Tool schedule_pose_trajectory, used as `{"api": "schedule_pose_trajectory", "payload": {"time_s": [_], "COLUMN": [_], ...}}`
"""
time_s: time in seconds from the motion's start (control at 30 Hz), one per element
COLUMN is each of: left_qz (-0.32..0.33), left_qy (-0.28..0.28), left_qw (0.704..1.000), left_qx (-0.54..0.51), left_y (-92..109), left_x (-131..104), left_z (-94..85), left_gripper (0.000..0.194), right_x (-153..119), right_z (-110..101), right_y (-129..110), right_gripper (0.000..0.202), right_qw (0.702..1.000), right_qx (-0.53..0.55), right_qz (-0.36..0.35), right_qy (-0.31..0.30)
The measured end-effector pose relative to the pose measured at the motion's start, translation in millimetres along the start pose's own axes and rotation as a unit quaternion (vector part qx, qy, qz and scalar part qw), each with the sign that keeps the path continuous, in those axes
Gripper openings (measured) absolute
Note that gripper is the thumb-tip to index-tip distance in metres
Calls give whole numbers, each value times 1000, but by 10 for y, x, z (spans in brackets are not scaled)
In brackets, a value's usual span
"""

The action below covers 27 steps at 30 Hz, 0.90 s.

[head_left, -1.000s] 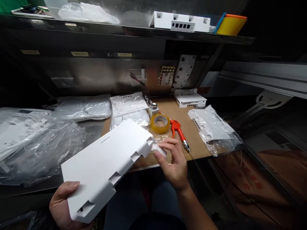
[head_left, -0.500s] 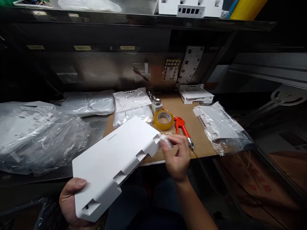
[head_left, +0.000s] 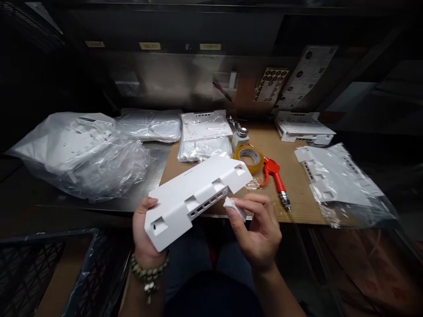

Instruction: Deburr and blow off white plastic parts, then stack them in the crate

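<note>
The left hand (head_left: pixel 143 231) has its grip closed on one end of the white case (head_left: pixel 185 187), thumb over the top face and the other fingers mostly hidden beneath; that end hold probably serves to leave the port edge and far end open to reach. The case is held up in front of the near edge of the surface (head_left: pixel 158 160), tilted, its row of ports facing down toward the person and the right hand (head_left: pixel 261 240). The right grip is narrow, pinching a white wad (head_left: pixel 235 208) between thumb and fingertips just beside the case's far end; a pinch like this likely suits small recesses, since the wad's tip pokes out past the fingers. Whether it touches the case I cannot tell. Beyond, on the cardboard (head_left: pixel 287 152), the tape (head_left: pixel 259 166), bottle (head_left: pixel 240 140) and red air gun (head_left: pixel 277 176) sit close together, seemingly grouped for easy reach, the gun's handle end pointing toward the person. Bagged cases (head_left: pixel 206 127) lie behind, with a large bag (head_left: pixel 82 145) of white parts at left, a small stack (head_left: pixel 306 127) at the back right and another bagged case (head_left: pixel 340 176) nearer; the plastic presumably guards their white faces from scuffs.
</note>
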<state>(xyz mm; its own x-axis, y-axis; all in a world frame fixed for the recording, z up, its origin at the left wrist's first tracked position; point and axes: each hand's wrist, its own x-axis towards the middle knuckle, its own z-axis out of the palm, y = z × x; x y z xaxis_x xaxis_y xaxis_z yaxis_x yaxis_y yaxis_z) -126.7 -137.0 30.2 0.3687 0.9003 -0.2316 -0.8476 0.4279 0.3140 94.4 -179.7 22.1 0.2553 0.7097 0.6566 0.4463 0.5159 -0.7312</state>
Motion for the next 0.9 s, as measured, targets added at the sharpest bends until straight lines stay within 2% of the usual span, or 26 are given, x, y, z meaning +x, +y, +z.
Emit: {"api": "schedule_pose_trajectory", "payload": {"time_s": [0.1,0.2,0.37,0.5,0.7,0.83,0.9], "left_qz": [16,32,98,119,94,123,141], "left_qy": [141,198,210,171,167,167,173], "left_qw": [990,980,973,978,981,978,975], "left_qx": [-9,-13,-2,11,11,10,8], "left_y": [-31,-83,-188,-274,-314,-348,-368], "left_x": [80,126,133,121,136,143,137], "left_z": [187,382,456,425,405,426,445], "left_gripper": [81,78,69,66,68,69,69], "right_x": [6,31,36,31,86,59,44], "right_z": [50,109,216,257,219,224,241], "right_y": [-76,-148,-245,-186,-29,-87,-116], "right_gripper": [29,28,28,28,28,27,25], "right_qw": [999,998,995,994,999,997,997], "right_qx": [13,25,33,13,-24,-1,-6], "right_qz": [-8,-20,-43,-49,-8,-20,-18], "right_qy": [-29,-60,-90,-93,-21,-73,-71]}}
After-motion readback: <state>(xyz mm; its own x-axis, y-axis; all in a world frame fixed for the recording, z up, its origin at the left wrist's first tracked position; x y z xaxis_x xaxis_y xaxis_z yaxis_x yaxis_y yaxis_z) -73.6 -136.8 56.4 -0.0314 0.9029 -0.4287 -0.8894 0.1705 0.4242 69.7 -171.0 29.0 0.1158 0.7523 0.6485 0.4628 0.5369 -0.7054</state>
